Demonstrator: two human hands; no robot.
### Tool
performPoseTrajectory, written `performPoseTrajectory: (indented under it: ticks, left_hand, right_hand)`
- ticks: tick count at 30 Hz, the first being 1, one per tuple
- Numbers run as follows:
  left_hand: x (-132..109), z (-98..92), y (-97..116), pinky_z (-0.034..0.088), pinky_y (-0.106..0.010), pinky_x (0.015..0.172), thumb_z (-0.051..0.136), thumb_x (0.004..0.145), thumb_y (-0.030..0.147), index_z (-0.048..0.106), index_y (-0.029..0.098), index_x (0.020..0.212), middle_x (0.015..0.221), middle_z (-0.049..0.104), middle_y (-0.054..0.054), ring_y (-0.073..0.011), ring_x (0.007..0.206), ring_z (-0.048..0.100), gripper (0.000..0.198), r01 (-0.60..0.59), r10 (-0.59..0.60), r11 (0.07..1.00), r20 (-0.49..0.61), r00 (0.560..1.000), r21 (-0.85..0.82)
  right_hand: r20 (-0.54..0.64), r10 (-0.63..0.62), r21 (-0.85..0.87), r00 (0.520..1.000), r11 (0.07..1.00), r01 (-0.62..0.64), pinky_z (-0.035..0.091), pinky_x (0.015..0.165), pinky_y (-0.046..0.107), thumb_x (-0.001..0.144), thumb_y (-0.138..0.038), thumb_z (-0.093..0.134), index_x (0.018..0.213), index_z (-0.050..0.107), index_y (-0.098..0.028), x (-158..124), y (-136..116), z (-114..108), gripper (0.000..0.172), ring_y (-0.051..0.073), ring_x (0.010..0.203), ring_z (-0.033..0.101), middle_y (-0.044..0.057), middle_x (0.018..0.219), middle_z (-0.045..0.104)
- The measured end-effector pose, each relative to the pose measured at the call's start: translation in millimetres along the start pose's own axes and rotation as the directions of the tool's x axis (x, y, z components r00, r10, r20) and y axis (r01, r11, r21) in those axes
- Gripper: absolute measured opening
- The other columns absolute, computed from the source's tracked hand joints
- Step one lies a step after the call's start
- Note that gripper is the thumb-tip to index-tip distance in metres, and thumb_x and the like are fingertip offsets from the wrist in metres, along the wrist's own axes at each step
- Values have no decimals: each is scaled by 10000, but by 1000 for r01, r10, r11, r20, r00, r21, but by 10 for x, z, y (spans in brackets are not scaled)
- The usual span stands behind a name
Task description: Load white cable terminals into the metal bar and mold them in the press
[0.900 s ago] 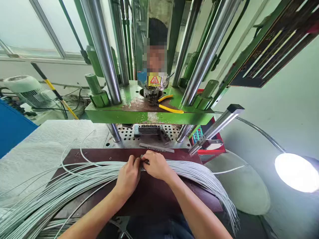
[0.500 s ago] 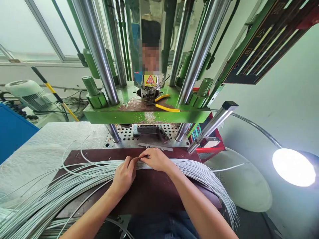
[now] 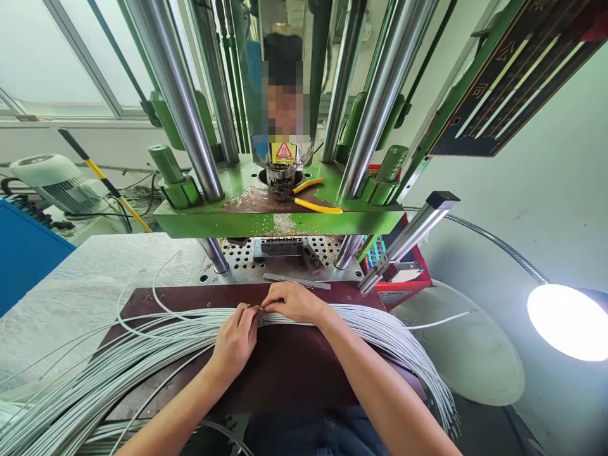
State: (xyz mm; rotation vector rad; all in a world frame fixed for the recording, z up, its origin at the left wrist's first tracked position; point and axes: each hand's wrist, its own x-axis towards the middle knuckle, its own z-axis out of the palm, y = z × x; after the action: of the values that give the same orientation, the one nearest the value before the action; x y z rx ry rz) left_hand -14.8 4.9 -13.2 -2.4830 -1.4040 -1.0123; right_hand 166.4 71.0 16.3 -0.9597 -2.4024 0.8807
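Note:
A thick bundle of white cables (image 3: 156, 345) runs from left to right across a dark brown board (image 3: 294, 367). Over the middle of the bundle, my left hand (image 3: 237, 335) and my right hand (image 3: 298, 304) meet fingertip to fingertip. Both are closed in a pinch, thumb against fingers. Whatever they pinch is too small and too covered to make out. Just beyond my right hand lies a flat grey metal strip (image 3: 313, 284). Farther back, a dark mould block (image 3: 281, 246) rests on the perforated metal plate (image 3: 237, 258) of the press.
Yellow-handled cutting pliers (image 3: 319, 207) lie on the green press platform (image 3: 213, 223), between steel columns (image 3: 380, 101). A metal post (image 3: 413, 231) and a red bin (image 3: 408, 288) stand right. Farther right glows a lamp (image 3: 567, 322). White sheeting (image 3: 137, 259) covers the left table.
The camera view has shifted slightly. My hands stay together over the bundle, still pinching, with the fingertips a little lower and farther left in the picture.

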Motion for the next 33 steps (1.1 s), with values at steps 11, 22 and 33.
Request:
performPoseTrajectory:
  ticks: [11, 22, 33]
  left_hand:
    - [41, -11, 3, 515, -260, 627, 419, 957, 175, 533, 187, 914, 771, 568, -20, -155, 682, 627, 123, 37, -37, 996, 4, 999, -77]
    - [26, -65, 52, 515, -285, 638, 416, 932, 130, 507, 210, 855, 825, 575, -34, -164, 716, 614, 144, 98, -95, 989, 40, 995, -108]
    - [-34, -266, 49, 509, -359, 728, 479, 925, 207, 516, 208, 836, 897, 570, -61, -203, 800, 576, 96, 76, -49, 987, 184, 982, -143]
  right_hand:
    - [-83, -48, 28, 995, 998, 50, 439, 738, 223, 849, -143, 627, 875, 740, -177, -42, 9, 63, 121, 130, 795, 618, 21, 833, 670]
    - [-230, 19, -68, 973, 997, -36, 374, 626, 203, 766, -57, 574, 769, 652, -167, -70, -109, 133, 135, 98, 677, 541, -7, 767, 609]
    - [-211, 150, -19, 966, 987, -157, 412, 630, 197, 829, -130, 577, 817, 703, -181, -62, -52, 31, 137, 101, 685, 578, 7, 823, 662]
